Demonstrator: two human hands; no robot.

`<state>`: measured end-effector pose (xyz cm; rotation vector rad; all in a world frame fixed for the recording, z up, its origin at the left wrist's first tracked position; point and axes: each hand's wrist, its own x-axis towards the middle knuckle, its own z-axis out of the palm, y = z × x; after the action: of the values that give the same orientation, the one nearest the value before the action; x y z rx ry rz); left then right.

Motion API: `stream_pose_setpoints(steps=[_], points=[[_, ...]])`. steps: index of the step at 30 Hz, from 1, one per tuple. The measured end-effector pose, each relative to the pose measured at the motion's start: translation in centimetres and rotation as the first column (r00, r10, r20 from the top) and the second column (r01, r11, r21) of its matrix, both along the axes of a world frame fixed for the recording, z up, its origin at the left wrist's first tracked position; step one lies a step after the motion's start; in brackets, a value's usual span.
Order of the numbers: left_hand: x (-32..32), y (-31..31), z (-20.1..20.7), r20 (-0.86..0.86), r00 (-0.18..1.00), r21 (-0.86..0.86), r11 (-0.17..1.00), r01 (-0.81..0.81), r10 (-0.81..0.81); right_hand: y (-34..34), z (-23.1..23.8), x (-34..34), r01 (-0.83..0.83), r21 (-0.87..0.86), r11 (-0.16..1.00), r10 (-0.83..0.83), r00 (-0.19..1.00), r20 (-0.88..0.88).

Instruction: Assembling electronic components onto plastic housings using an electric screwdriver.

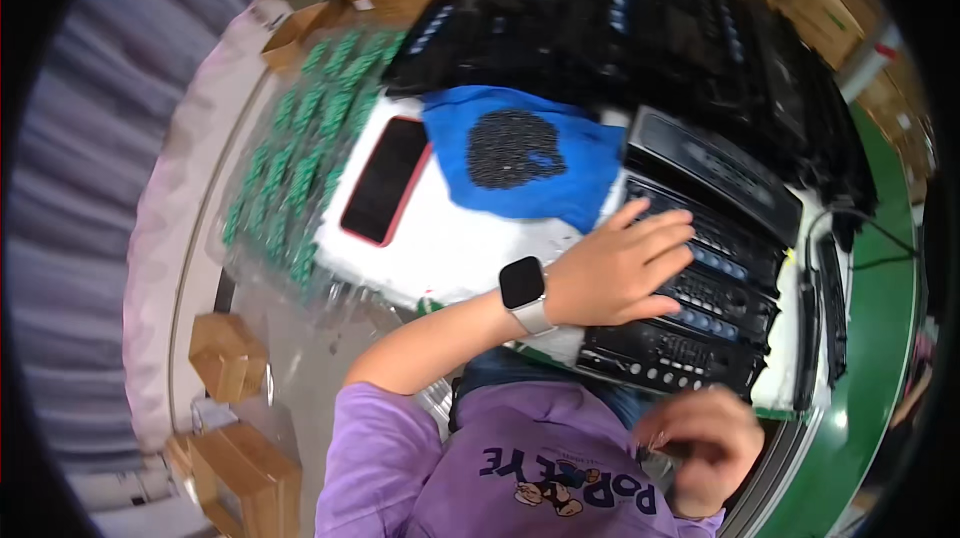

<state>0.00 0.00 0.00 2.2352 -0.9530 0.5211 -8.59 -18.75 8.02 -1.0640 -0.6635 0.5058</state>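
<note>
My left hand (635,268), with a watch (522,284) on its wrist, reaches over a row of black panels (690,358) with knobs and blue buttons. Its fingers are spread and lie on or just above the panels; contact is unclear. Close to my body, below the nearest panel, is my right hand (710,438), slightly blurred with curled fingers. Something small and shiny may be at its fingertips, too unclear to name. Beyond the left hand, a blue cloth (585,193) bears a dark pile of small pieces (515,148), which look like screws.
A red-cased phone (386,183) lies on the white work surface (500,238). Green parts (290,148) in clear plastic trays stand at the left. Many black panels (620,28) are stacked at the back. A cable (815,228) curves at the right. Cardboard boxes (245,473) sit lower left.
</note>
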Motion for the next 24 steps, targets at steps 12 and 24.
stream_pose_setpoints(steps=[12,24], points=[[-13.7,23.7,-2.2,0.101,0.178,-0.457,0.205,-0.865,0.979,9.4,3.2,-2.7,-0.431,0.388,0.815,0.535,0.818,-0.214],[-10.8,34.9,-10.9,0.132,0.169,0.273,0.128,-0.953,0.977,11.5,3.7,-4.6,-0.295,0.385,0.874,0.378,0.913,-0.157]])
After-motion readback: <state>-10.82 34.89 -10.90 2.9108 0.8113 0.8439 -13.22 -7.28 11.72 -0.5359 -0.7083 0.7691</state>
